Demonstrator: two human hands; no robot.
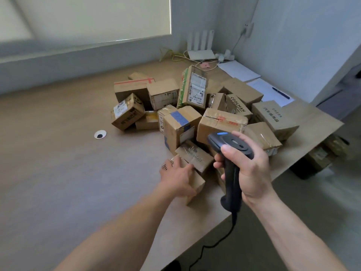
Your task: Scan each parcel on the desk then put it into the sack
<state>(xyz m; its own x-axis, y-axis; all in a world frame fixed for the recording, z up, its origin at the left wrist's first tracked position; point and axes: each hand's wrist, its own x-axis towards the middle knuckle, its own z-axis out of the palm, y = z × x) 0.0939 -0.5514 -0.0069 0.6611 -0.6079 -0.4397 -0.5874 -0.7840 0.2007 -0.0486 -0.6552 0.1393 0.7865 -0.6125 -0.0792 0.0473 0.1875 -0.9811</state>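
Observation:
Several brown cardboard parcels lie heaped on the wooden desk (58, 163), toward its right half. My right hand (252, 171) grips a black handheld barcode scanner (230, 153) by its handle, head pointing at the pile, its cable hanging off the desk edge. My left hand (178, 178) grips a small cardboard parcel (196, 184) at the near edge of the heap, thumb on its top. Another small taped parcel (193, 155) leans just above it. No sack is in view.
A white grommet hole (100, 134) sits in the desk left of the pile. Paper sheets with a blue pen (281, 92), a white router (202, 54) and cables lie at the far right corner. More boxes (320, 155) sit on the floor beyond the desk's right edge.

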